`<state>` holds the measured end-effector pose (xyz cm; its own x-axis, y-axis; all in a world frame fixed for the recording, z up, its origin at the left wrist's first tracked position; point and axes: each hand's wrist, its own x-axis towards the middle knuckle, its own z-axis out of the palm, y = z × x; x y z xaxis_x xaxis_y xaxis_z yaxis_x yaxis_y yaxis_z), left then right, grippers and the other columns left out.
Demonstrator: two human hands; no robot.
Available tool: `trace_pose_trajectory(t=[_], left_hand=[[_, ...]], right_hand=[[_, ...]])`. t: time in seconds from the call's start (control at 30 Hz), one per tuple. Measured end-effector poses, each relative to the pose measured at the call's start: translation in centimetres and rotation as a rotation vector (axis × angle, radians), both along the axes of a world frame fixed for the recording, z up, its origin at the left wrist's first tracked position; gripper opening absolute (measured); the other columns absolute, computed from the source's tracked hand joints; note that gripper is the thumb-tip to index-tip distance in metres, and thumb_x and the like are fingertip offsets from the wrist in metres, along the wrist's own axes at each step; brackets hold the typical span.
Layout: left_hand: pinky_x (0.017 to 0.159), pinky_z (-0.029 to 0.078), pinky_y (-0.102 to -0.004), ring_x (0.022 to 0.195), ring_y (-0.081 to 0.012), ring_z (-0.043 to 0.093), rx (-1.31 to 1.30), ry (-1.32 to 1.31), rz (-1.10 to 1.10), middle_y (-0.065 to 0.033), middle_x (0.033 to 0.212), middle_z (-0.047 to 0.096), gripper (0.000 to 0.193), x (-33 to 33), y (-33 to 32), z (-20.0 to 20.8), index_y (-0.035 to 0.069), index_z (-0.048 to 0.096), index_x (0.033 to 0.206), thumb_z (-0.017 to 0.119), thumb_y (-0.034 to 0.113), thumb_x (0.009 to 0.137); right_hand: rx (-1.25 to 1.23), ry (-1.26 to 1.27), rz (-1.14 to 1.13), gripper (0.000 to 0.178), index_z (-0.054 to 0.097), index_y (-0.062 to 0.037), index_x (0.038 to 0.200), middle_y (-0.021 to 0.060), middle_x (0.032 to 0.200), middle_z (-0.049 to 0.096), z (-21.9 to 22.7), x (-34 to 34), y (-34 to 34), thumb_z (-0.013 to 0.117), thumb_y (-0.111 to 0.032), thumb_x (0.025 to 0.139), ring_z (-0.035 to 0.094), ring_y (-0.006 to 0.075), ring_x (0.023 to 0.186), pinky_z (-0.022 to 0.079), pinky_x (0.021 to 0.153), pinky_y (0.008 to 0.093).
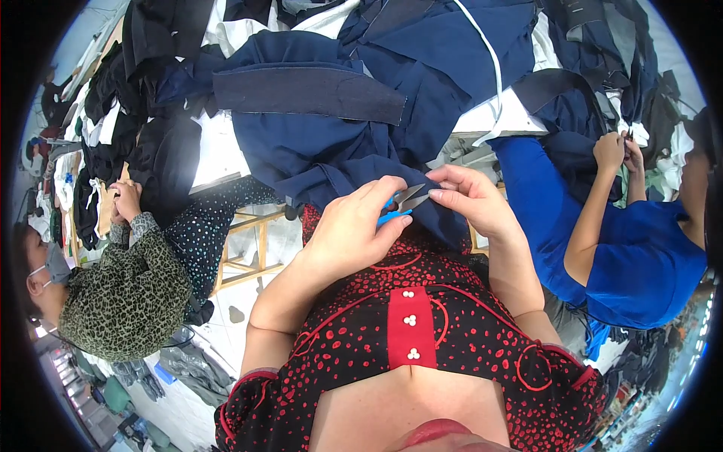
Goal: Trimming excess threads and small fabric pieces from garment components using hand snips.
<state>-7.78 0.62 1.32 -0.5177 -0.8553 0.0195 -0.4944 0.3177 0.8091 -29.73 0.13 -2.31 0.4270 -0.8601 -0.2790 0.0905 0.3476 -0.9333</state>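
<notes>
My left hand [360, 222] is wrapped around small thread snips [410, 200] with blue handles and short metal blades. The blades stand apart and point toward my right hand. Thumb and fingers of my right hand [476, 202] come together just beyond the blade tips, at the navy fabric [448, 226]; a thread there would be too fine to see. This cloth hangs over the table's near edge into my lap and spreads up onto the tabletop. A darker, stiff waistband-like strip [309, 96] lies across it.
White tabletop [222, 151] shows between heaps of dark garments [151, 113]. A white cord [493, 68] curves over the cloth. At left sits a person in a patterned top [124, 290]; at right, one in blue [640, 260] handles dark cloth. A wooden stool [252, 241] stands below.
</notes>
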Motion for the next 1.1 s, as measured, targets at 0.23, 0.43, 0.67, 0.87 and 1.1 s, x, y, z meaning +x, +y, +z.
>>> trace_pose_trajectory(t=[0.23, 0.43, 0.67, 0.87, 1.1], left_hand=[[0.070, 0.048, -0.0351, 0.080, -0.0308, 0.061, 0.005, 0.010, 0.009, -0.0144, 0.089, 0.059, 0.031, -0.2, -0.1, -0.1, 0.006, 0.052, 0.107, 0.065, 0.014, 0.080], [0.070, 0.047, -0.0347, 0.081, -0.0305, 0.061, 0.001, 0.057, 0.027, -0.0149, 0.089, 0.059, 0.032, -0.5, 0.0, -0.8, 0.005, 0.052, 0.108, 0.064, 0.014, 0.081], [0.071, 0.047, -0.0345, 0.083, -0.0303, 0.061, 0.023, 0.112, 0.017, -0.0158, 0.092, 0.059, 0.032, -0.5, 0.1, -1.2, 0.003, 0.052, 0.110, 0.063, 0.014, 0.082], [0.071, 0.048, -0.0337, 0.083, -0.0296, 0.061, -0.067, 0.072, 0.022, -0.0150, 0.094, 0.059, 0.032, -0.6, 0.2, -1.0, 0.003, 0.052, 0.109, 0.064, 0.013, 0.081], [0.070, 0.047, -0.0306, 0.080, -0.0227, 0.061, 0.102, 0.253, 0.004, -0.0121, 0.093, 0.059, 0.034, -0.5, 0.2, -1.8, 0.003, 0.053, 0.111, 0.064, 0.013, 0.080]], right_hand=[[-0.059, 0.055, -0.002, 0.022, 0.057, 0.0014, 0.107, -0.0034, 0.086, 0.058, 0.0, 0.1, 0.1, 0.058, -0.007, 0.087, 0.051, 0.0011, 0.078, 0.041, 0.068, 0.0166], [-0.103, 0.079, -0.039, 0.019, 0.057, 0.0008, 0.105, -0.0036, 0.084, 0.057, 0.2, 0.4, 0.3, 0.058, -0.008, 0.088, 0.049, 0.0007, 0.076, 0.040, 0.066, 0.0165], [-0.097, 0.061, -0.052, 0.015, 0.057, 0.0001, 0.100, -0.0037, 0.081, 0.057, 0.3, 0.5, 0.3, 0.057, -0.008, 0.088, 0.049, 0.0001, 0.073, 0.039, 0.063, 0.0165], [-0.131, 0.084, -0.047, 0.011, 0.057, -0.0009, 0.096, -0.0045, 0.078, 0.056, -0.2, 0.2, 0.4, 0.057, -0.008, 0.087, 0.048, -0.0004, 0.071, 0.038, 0.062, 0.0159], [-0.129, 0.003, -0.060, 0.011, 0.057, -0.0011, 0.096, -0.0043, 0.080, 0.057, 0.8, 0.5, 0.8, 0.058, -0.008, 0.088, 0.049, 0.0001, 0.072, 0.039, 0.063, 0.0160]])
